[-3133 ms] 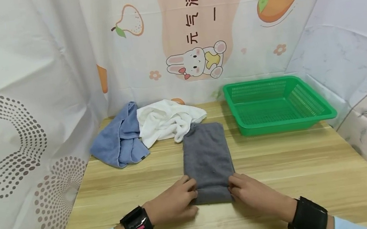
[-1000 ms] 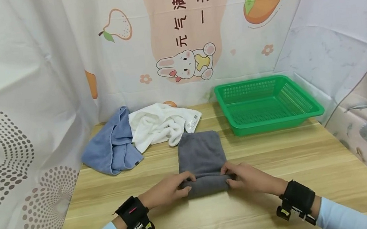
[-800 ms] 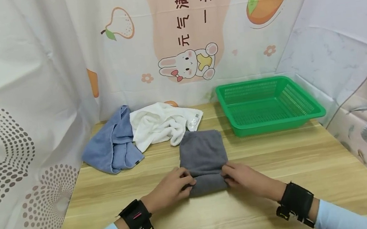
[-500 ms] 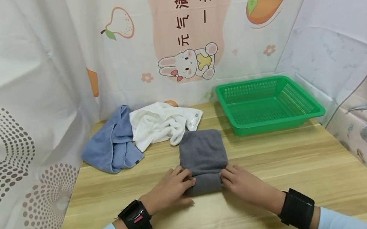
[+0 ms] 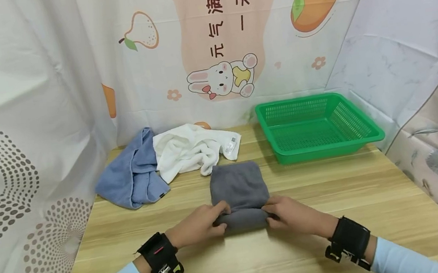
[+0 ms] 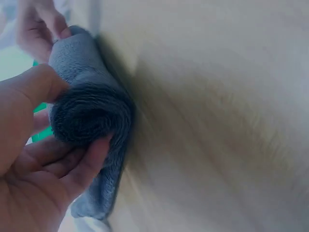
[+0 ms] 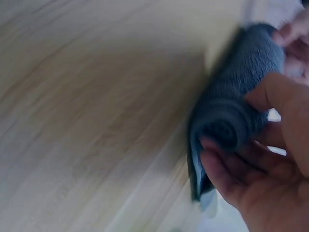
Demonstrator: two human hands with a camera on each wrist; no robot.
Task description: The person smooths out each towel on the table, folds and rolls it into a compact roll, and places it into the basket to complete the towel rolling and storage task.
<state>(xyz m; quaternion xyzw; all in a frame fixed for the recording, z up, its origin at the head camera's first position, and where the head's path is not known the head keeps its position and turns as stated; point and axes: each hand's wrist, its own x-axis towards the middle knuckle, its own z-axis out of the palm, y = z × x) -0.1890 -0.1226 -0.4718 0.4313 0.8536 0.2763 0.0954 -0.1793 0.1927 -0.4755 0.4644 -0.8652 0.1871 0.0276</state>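
A grey towel (image 5: 239, 183) lies on the wooden table, its near end rolled into a thick cylinder and its far part flat. My left hand (image 5: 200, 225) pinches the left end of the roll between thumb and fingers. At the other end, my right hand (image 5: 293, 214) grips the roll the same way. The spiral layers of the rolled towel (image 6: 91, 116) show in the left wrist view, with the left thumb and fingers around them. In the right wrist view the roll's right end (image 7: 222, 128) sits between thumb and fingers.
A crumpled blue towel (image 5: 131, 173) and a crumpled white towel (image 5: 188, 149) with a label lie at the back left. The green plastic basket (image 5: 322, 148) stands at the back right. Printed curtains (image 5: 148, 86) enclose the table (image 5: 330, 187) at the back and sides.
Over three seconds the towel's near end has gone from a small flat fold to a thicker roll, and its flat part has shortened. Both hands have shifted their grip on the roll's ends.
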